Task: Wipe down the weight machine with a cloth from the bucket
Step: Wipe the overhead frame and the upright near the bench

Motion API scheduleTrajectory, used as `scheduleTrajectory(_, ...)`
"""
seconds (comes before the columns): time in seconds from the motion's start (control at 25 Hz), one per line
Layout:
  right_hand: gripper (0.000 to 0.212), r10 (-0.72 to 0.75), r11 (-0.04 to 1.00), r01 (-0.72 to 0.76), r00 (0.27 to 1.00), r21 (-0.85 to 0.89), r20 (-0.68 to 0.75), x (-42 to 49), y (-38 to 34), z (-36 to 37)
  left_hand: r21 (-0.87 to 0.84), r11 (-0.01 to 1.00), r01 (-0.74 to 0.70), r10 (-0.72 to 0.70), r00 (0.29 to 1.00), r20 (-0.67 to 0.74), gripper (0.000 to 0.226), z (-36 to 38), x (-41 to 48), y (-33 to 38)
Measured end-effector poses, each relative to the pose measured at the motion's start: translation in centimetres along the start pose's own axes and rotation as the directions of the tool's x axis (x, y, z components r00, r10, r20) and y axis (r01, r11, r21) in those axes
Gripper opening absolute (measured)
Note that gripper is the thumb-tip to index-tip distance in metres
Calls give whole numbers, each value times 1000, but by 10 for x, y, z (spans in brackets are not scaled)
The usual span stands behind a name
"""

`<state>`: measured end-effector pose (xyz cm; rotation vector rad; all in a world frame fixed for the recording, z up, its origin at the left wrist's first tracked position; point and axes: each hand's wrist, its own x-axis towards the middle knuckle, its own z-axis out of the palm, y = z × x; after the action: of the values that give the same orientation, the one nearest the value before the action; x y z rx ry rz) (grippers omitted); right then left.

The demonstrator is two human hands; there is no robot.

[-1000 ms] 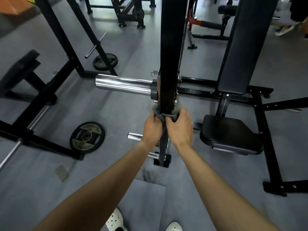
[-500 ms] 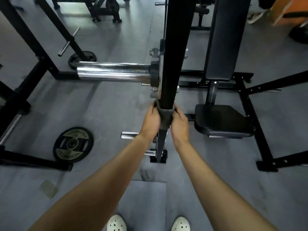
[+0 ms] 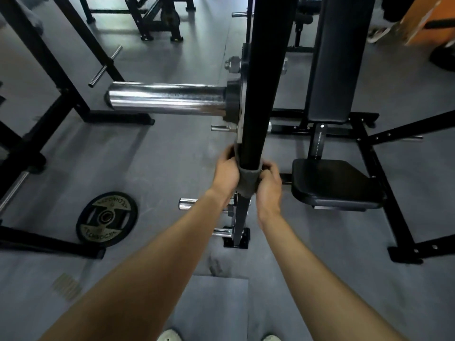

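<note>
A black upright post [image 3: 264, 82] of the weight machine rises through the middle of the head view. A grey cloth [image 3: 248, 179] is wrapped round the post below its middle. My left hand [image 3: 225, 172] grips the cloth from the left side and my right hand [image 3: 268, 187] grips it from the right, fingers curled round cloth and post. A chrome weight sleeve [image 3: 167, 99] sticks out to the left of the post just above my hands. No bucket is in view.
The machine's black seat [image 3: 337, 183] and back pad [image 3: 337, 57] stand to the right. A weight plate [image 3: 106, 219] lies on the grey floor at left. Black rack frames [image 3: 61, 77] stand at left and behind. Short chrome pegs [image 3: 188, 204] jut out low on the post.
My hands have shifted slightly on the cloth around the post, the left a little higher than the right. The camera has tilted and moved closer.
</note>
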<state>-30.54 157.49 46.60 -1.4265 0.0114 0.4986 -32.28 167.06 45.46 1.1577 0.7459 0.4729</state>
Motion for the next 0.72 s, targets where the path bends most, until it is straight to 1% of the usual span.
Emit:
scheduleTrajectory(0.08,29,112,993,-112,994,-23,8,2,15,-11,48,999,24,-24,1000,-1,29,-7,-7,-16)
scheduleTrajectory(0.12,28,135,991,-135,990,-17,29,3,19,-14,51,998,26,-26,1000,-4,30,-9,-9,-19)
scheduleTrajectory(0.16,27,126,992,-126,991,-2,37,4,20,-16,41,999,10,-9,1000,-12,31,-11,-8,-21)
scheduleTrajectory(0.32,24,-33,992,33,999,120,-4,4,10,-7,23,994,-103,105,992,-72,31,-9,-1,-19)
scheduleTrajectory(0.36,23,-50,992,50,999,113,-3,5,12,-6,14,994,-111,112,991,-73,29,-7,0,-20)
scheduleTrajectory(0.44,21,-22,999,20,999,42,31,11,25,-8,-1,998,-63,63,996,-64,29,-6,8,-36)
scheduleTrajectory(0.52,18,106,992,-101,992,-73,70,16,44,-18,-3,999,35,-35,999,-41,34,-14,14,-69)
scheduleTrajectory(0.6,17,227,965,-215,971,-150,71,18,59,-26,49,991,122,-120,992,-44,38,-24,11,-101)
scheduleTrajectory(0.64,17,237,962,-225,970,-157,60,18,63,-27,60,989,137,-135,990,-37,38,-27,6,-109)
scheduleTrajectory(0.72,20,137,986,-135,990,-102,18,16,67,-25,14,992,126,-125,990,-69,35,-25,-1,-104)
